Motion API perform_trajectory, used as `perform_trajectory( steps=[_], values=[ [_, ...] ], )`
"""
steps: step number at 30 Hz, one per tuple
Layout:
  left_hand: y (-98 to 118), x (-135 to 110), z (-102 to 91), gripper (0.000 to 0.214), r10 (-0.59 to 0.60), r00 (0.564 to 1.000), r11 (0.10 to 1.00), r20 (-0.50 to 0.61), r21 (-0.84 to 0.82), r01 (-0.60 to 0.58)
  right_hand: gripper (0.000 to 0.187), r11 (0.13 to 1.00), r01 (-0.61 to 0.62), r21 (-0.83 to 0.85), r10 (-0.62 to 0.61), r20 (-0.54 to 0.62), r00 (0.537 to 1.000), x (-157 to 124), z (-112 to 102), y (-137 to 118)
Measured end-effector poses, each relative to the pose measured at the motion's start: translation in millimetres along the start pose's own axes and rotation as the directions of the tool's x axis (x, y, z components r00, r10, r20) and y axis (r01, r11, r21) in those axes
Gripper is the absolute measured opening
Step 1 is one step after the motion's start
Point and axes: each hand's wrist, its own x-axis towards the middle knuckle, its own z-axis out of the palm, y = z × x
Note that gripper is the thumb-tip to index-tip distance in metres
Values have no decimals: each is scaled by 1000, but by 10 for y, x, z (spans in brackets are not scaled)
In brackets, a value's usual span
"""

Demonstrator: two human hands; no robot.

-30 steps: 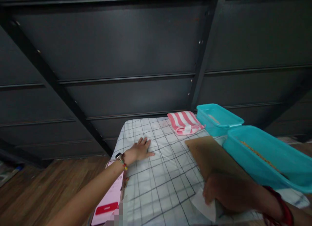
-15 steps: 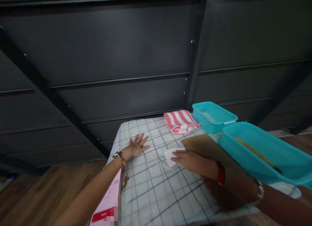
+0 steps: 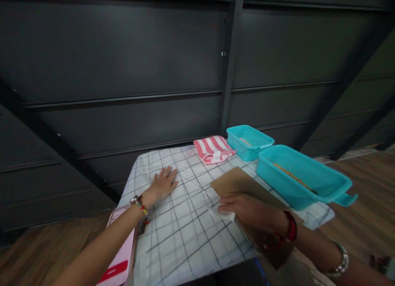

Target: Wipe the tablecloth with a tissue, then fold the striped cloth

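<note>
White paper piece lies on the checked cloth near the middle of the table, just off the near-left edge of the brown cardboard sheet. Right hand rests over the paper piece with fingers extended and fingertips pressing its top; the grip is not closed around it, and most of the paper is hidden under the fingers. A red band sits on the right wrist, and a metal bracelet sits further up the forearm. Left hand lies flat on the cloth, palm down, fingers spread, holding nothing, well apart from the paper piece. A beaded bracelet is worn on the left wrist. Pink phone lies at the near-left table edge, partly under the left forearm. Cardboard sheet extends from the cloth centre toward the near-right corner, passing under the right forearm. Pink-and-white striped cloth, folded, lies at the far edge of the table. Small teal tub stands just beside the striped cloth; its contents cannot be made out. Large teal tub stands on the right side, overhanging the table edge, with a row of thin brown sticks inside. Dark panelled wall stands behind the table; the floor is brown wood plank.
</note>
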Motion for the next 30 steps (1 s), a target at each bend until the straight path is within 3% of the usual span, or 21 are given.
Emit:
perform_trajectory(
  steps=[3,6,8,10,13,15,18,22,24,26,30],
  values=[
    [296,-78,-27,57,275,961,961,-41,-16,-276,42,996,12,-89,-14,-30,999,32,9,49],
    [633,-41,-57,50,571,821,820,-6,-37,-571,42,984,6,-177,-20,-76,997,10,-126,119],
    [825,51,-71,48,643,765,766,23,-24,-643,46,963,-81,-255,42,-157,987,-8,-270,181],
    [963,172,-84,48,653,757,757,35,-4,-653,47,933,-173,-315,97,-241,966,-25,-405,236],
    [1052,344,-107,46,649,760,761,23,-2,-649,46,900,-246,-361,120,-339,933,-54,-466,262],
    [1036,418,-116,46,653,757,757,18,-6,-653,48,890,-258,-375,127,-340,932,-78,-360,216],
    [914,433,-104,47,650,760,760,8,-8,-650,44,916,-180,-359,111,-205,972,-131,-24,34],
    [624,299,-64,53,571,820,821,25,-16,-571,35,957,-34,-288,30,-21,999,-235,324,-286],
    [444,207,-42,56,526,850,851,30,-12,-526,36,982,79,-172,-65,87,994,-244,299,-369],
    [252,126,-17,57,455,890,891,19,-7,-455,39,991,120,-54,-114,106,988,-180,159,-344],
    [-97,31,31,59,144,990,990,8,-4,-144,41,998,-7,-66,1,-79,997,122,-121,-42]
  ],
)
